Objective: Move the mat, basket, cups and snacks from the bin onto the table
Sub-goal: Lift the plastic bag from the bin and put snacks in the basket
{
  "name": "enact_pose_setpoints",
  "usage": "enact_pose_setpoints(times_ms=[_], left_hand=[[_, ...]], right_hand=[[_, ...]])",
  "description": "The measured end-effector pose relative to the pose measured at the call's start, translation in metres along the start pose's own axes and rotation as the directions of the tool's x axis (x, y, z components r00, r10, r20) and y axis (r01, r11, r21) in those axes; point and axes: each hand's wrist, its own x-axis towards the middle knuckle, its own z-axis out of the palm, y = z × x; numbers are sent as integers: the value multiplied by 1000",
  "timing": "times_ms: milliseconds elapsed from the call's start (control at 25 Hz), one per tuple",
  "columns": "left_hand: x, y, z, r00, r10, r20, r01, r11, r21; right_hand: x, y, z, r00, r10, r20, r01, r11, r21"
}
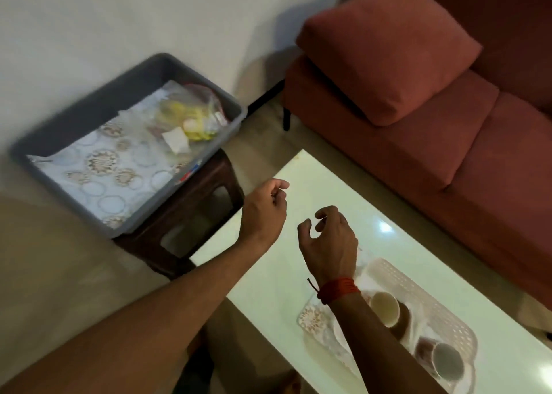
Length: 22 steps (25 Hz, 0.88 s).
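A grey bin (53,142) sits on a dark stool at the left. Inside it lies a white mat with brown circle patterns (98,166), and on the far end a clear bag of yellow snacks (191,116). On the white table (274,274) a pale perforated basket (430,313) rests on a patterned mat (312,317) and holds two cups, one cream (385,308) and one white (448,362). My left hand (264,211) hovers over the table's left edge, fingers loosely curled, holding nothing. My right hand (328,241) hovers over the table, fingers apart and empty.
A dark brown stool (191,223) carries the bin next to the table's left end. A red sofa (448,160) with a red cushion (388,53) runs along the table's far side. A white wall stands behind the bin.
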Motion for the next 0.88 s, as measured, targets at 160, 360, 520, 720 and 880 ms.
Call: enact_pose_setpoints(times_ms=[160, 360, 520, 720, 880], left_hand=[[53, -20, -105, 990, 7, -141, -8, 1000, -11], [105, -65, -203, 968, -43, -246, 44, 999, -2], [154, -106, -248, 940, -93, -330, 117, 992, 55], [211, -147, -264, 906, -283, -313, 317, 947, 60], [238, -166, -259, 883, -419, -212, 423, 906, -29]], right_hand=[[18, -104, 46, 987, -157, 35, 156, 987, 46], [37, -215, 113, 948, -275, 162, 265, 961, 84], [57, -272, 173, 880, -393, 268, 389, 919, 69], [96, -296, 239, 879, -352, 321, 371, 928, 1], [135, -293, 273, 953, -104, 284, 120, 992, -42]])
